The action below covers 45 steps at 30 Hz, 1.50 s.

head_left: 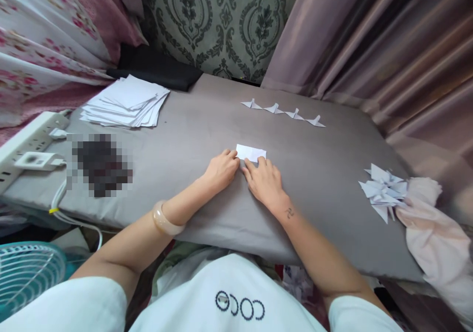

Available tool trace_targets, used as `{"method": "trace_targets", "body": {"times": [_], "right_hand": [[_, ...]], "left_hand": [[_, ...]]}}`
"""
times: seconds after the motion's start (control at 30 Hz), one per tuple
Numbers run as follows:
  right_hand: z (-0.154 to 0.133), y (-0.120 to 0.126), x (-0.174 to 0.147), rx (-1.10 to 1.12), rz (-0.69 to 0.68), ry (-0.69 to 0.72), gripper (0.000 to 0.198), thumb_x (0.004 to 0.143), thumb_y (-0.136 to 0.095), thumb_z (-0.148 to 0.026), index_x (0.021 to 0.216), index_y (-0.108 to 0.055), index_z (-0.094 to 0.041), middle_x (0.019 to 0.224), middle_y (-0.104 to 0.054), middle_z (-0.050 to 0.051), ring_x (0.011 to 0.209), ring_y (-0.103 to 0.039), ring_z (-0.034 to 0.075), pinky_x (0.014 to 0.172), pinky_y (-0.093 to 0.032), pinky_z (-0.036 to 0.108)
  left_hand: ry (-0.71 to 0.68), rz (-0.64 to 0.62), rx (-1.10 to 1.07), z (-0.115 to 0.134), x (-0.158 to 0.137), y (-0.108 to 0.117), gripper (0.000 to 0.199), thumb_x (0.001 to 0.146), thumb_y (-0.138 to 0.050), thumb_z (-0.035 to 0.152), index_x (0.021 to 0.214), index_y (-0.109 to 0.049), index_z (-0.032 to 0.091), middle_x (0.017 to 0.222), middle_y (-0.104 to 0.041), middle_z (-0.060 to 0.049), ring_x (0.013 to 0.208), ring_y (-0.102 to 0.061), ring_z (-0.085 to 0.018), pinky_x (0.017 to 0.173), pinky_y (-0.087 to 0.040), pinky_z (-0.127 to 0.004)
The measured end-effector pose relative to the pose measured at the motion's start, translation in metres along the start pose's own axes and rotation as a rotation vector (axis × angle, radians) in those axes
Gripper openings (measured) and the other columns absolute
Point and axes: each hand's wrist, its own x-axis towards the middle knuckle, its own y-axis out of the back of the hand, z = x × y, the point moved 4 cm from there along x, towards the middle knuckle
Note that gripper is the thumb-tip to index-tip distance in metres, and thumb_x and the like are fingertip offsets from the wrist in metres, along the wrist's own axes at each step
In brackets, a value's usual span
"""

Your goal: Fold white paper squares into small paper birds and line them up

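A small white folded paper [252,152] lies as a narrow rectangle on the grey-covered table. At its left end, my left hand [222,168] has its fingers curled closed on the corner. My right hand [265,180] grips the near edge toward the right, its fingertips bent onto the paper and its thumb lower down. The undersides of both hands are hidden. Beyond them, several folded paper cranes [274,108] stand in a slanting row. More paper cranes [384,190] lie heaped at the right.
White paper sheets [129,100] are stacked at the back left, beside a black cloth [158,68]. A power strip [25,145] with cables and a blurred-out dark object [103,164] are at the left. Pink cloth [432,223] hangs over the right edge; a fan [29,278] stands lower left.
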Motion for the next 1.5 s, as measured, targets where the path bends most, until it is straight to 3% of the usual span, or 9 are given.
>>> {"method": "trace_targets", "body": {"times": [0.37,0.53,0.77,0.97,1.1,1.2,1.3,1.4,1.5], "right_hand": [[0.062,0.003,-0.006,0.235,0.006,-0.050,0.025,0.094,-0.049,-0.029,0.105,-0.071,-0.024,0.110,-0.065,0.011,0.100,-0.058,0.025,0.076,-0.045,0.035],[0.090,0.000,0.024,0.562,-0.037,-0.253,0.027,0.086,-0.054,-0.029,0.062,-0.065,-0.022,0.076,-0.069,0.007,0.075,-0.063,0.020,0.068,-0.043,0.030],[0.101,-0.033,0.046,0.767,0.161,-0.492,0.036,0.094,-0.036,-0.035,0.086,-0.066,-0.018,0.081,-0.074,0.008,0.070,-0.067,0.017,0.064,-0.047,0.027],[0.102,-0.041,0.041,0.892,0.243,-0.569,0.032,0.091,-0.041,-0.040,0.085,-0.065,-0.020,0.078,-0.074,0.006,0.066,-0.068,0.017,0.063,-0.049,0.028],[0.102,-0.041,0.041,0.945,0.278,-0.604,0.031,0.090,-0.043,-0.042,0.087,-0.065,-0.020,0.080,-0.074,0.007,0.066,-0.067,0.018,0.064,-0.049,0.030],[0.100,-0.039,0.039,1.043,0.367,-0.585,0.032,0.090,-0.044,-0.045,0.087,-0.063,-0.019,0.081,-0.073,0.007,0.066,-0.067,0.018,0.065,-0.050,0.031],[0.092,-0.035,0.035,1.162,0.447,-0.479,0.028,0.092,-0.045,-0.042,0.097,-0.060,-0.019,0.085,-0.070,0.006,0.067,-0.066,0.017,0.064,-0.051,0.030],[0.078,-0.022,0.031,1.054,0.553,-0.251,0.025,0.091,-0.048,-0.027,0.113,-0.056,-0.021,0.098,-0.067,0.007,0.081,-0.065,0.017,0.068,-0.054,0.030],[0.062,-0.010,0.028,0.770,0.589,0.033,0.040,0.087,-0.047,-0.011,0.124,-0.055,-0.024,0.116,-0.060,0.010,0.100,-0.060,0.020,0.085,-0.053,0.035]], "left_hand": [[0.010,-0.005,0.011,-0.003,0.010,0.011,0.027,0.092,-0.040,0.018,0.086,-0.066,0.016,0.094,-0.059,-0.013,0.088,-0.053,-0.024,0.063,-0.045,-0.032],[-0.152,0.077,-0.026,0.010,0.039,0.017,0.023,0.090,-0.054,0.029,0.105,-0.062,0.014,0.108,-0.058,-0.016,0.100,-0.049,-0.029,0.082,-0.044,-0.040],[-0.153,0.113,-0.189,-0.001,0.059,-0.014,0.047,0.087,-0.060,0.052,0.119,-0.059,0.018,0.119,-0.056,-0.013,0.100,-0.052,-0.027,0.088,-0.044,-0.042],[-0.255,0.173,-0.100,-0.004,0.056,-0.018,0.038,0.094,-0.049,0.048,0.112,-0.061,0.015,0.116,-0.060,-0.014,0.099,-0.054,-0.026,0.084,-0.046,-0.038],[-0.286,0.202,-0.090,0.005,0.054,-0.011,0.033,0.100,-0.039,0.036,0.097,-0.066,0.016,0.099,-0.067,-0.012,0.093,-0.058,-0.023,0.078,-0.046,-0.034],[-0.122,0.408,-0.401,-0.002,0.054,0.004,0.036,0.099,-0.041,0.037,0.088,-0.068,0.017,0.084,-0.068,-0.008,0.080,-0.059,-0.018,0.076,-0.045,-0.030],[0.265,0.549,-0.978,-0.024,0.053,0.004,0.037,0.089,-0.055,0.050,0.083,-0.070,0.016,0.071,-0.065,-0.003,0.065,-0.055,-0.014,0.061,-0.043,-0.024],[0.540,0.468,-1.516,-0.033,0.054,-0.010,0.042,0.072,-0.071,0.056,0.076,-0.068,0.014,0.064,-0.061,-0.001,0.055,-0.052,-0.011,0.052,-0.039,-0.021],[0.634,0.399,-1.714,-0.032,0.054,-0.020,0.043,0.061,-0.079,0.053,0.071,-0.065,0.013,0.060,-0.059,0.000,0.051,-0.051,-0.010,0.049,-0.039,-0.021]]}}
